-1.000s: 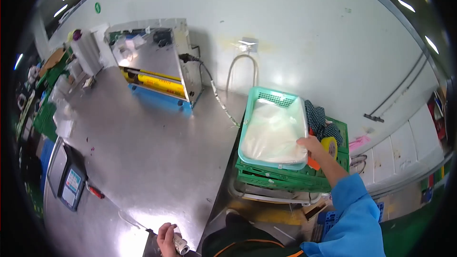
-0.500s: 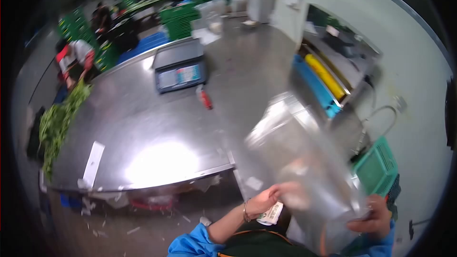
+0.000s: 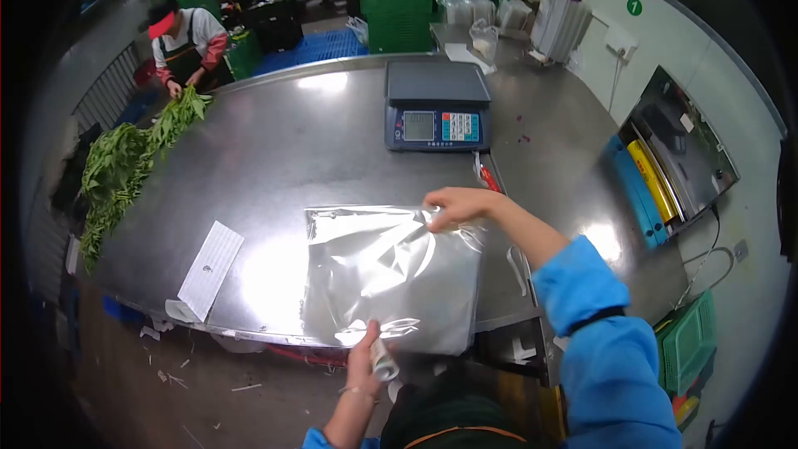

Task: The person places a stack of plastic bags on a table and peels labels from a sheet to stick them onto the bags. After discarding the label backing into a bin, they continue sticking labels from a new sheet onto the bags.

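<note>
Steel table: clear bag now flat, seemingly.

One view only — a head-worn fisheye camera looking forward and steeply down across the steel table. Close below sit the person's own arms and a clear bag; the scale lies farther off — edges curve darkly.

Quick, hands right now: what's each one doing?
Left hand: closed around a small white roll at the near edge of the clear plastic bag.
Right hand: pinching the bag's far corner.
</note>
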`<move>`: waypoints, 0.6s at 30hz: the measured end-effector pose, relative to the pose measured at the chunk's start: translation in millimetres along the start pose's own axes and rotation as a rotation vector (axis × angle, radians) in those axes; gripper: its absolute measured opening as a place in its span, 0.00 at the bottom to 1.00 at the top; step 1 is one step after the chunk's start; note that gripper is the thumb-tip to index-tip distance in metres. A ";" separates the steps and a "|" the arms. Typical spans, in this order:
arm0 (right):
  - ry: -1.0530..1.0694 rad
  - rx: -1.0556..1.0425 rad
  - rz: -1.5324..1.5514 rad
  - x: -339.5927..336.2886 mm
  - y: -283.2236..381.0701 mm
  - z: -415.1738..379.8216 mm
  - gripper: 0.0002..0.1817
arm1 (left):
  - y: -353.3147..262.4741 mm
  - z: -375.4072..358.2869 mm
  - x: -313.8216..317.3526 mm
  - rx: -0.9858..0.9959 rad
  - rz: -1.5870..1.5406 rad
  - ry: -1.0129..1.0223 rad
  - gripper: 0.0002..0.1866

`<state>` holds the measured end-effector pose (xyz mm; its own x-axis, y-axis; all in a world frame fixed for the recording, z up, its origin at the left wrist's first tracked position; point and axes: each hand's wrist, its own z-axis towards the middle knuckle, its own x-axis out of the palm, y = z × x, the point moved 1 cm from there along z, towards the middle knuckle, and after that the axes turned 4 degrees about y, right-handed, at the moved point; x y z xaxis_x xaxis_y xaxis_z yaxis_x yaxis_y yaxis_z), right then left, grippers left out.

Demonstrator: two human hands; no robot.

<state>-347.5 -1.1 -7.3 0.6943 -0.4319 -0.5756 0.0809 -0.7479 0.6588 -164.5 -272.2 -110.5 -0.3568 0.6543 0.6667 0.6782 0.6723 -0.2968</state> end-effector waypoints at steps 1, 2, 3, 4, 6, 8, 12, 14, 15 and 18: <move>0.010 0.013 0.018 13.3 -16.7 27.2 0.23 | 11.6 32.1 -23.2 -0.044 -0.060 0.119 0.13; -0.152 0.071 -0.304 33.3 -35.7 51.5 0.27 | 22.3 45.4 -19.7 -0.026 -0.026 0.031 0.12; -0.301 0.119 -0.627 57.4 -46.9 66.4 0.31 | 22.8 43.5 -13.6 -0.134 0.028 0.045 0.12; -0.331 0.042 -0.580 86.1 -52.2 70.9 0.32 | 22.0 31.8 -3.9 -0.242 0.065 0.050 0.12; -0.353 -0.073 -0.518 147.8 -59.7 63.5 0.35 | -1.3 -13.4 27.9 -0.177 0.371 0.046 0.19; -0.414 -0.111 -0.433 159.4 -59.5 50.7 0.37 | -42.1 -19.5 22.9 0.104 1.431 0.136 0.29; -0.382 -0.273 -0.476 152.8 -69.3 49.1 0.38 | -131.2 59.4 48.2 0.461 2.477 0.285 0.49; -0.393 -0.297 -0.509 153.2 -82.4 55.8 0.37 | -137.0 104.8 22.6 0.415 2.589 0.432 0.47; -0.430 -0.243 -0.543 150.1 -79.8 69.2 0.32 | -139.4 124.9 14.4 0.441 2.596 0.481 0.47; -0.492 -0.129 -0.479 154.9 -70.8 103.8 0.25 | -131.5 139.3 -13.0 0.807 2.522 0.364 0.39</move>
<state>-320.0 -67.3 -193.4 0.1589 -0.2706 -0.9495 0.4024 -0.8604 0.3126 -338.5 -320.9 -175.3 0.2921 0.0332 -0.9558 -0.7008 -0.6726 -0.2375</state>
